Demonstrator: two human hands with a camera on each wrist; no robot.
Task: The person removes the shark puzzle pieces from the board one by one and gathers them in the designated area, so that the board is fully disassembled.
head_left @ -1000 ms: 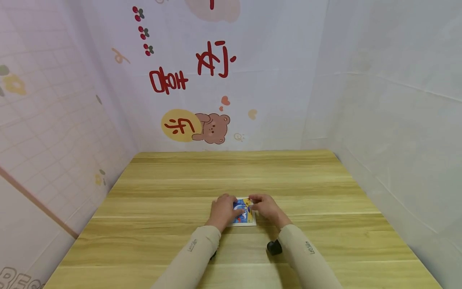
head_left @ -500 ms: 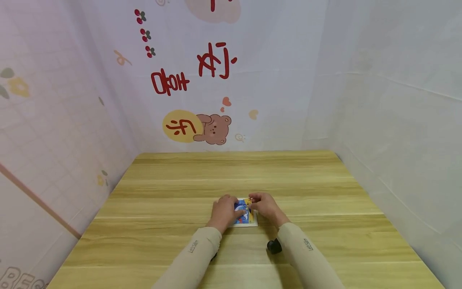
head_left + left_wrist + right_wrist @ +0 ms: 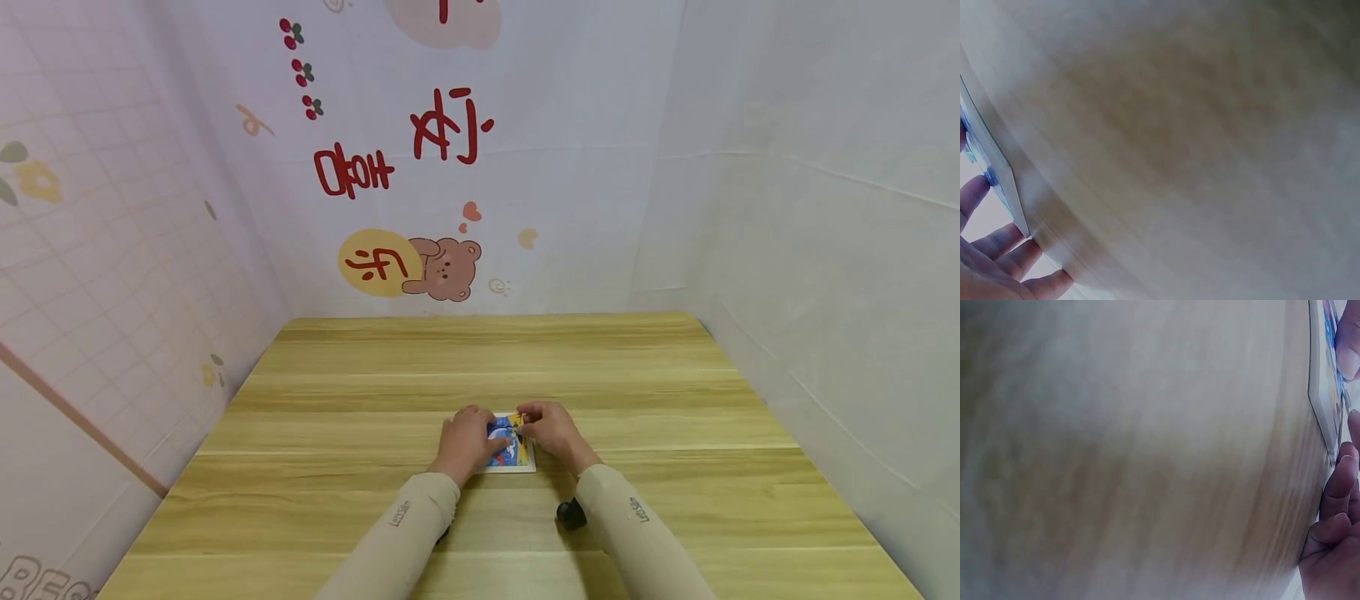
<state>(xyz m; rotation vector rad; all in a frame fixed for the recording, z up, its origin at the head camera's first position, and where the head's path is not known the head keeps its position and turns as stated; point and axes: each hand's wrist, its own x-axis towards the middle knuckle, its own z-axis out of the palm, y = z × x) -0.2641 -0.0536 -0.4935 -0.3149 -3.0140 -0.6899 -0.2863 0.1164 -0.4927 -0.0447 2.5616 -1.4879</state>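
White-bordered picture board (image 3: 513, 460) flat on counter (image 3: 637, 367), between hands. Left hand (image 3: 465, 438) rests across its left part, fingers relaxed. Right hand (image 3: 552, 430): fingers curled at right edge, apparently pinching thin piece (image 3: 1347, 400). Step looks like adjusting piece; next move calls for steady board. Beyond: bear-printed backdrop (image 3: 577, 225).

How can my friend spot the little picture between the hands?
Find the wooden table, then the left hand and right hand. The small flat picture lies there, partly covered by the left hand. Unlike the plain tabletop, it's bright blue and yellow with a white border.
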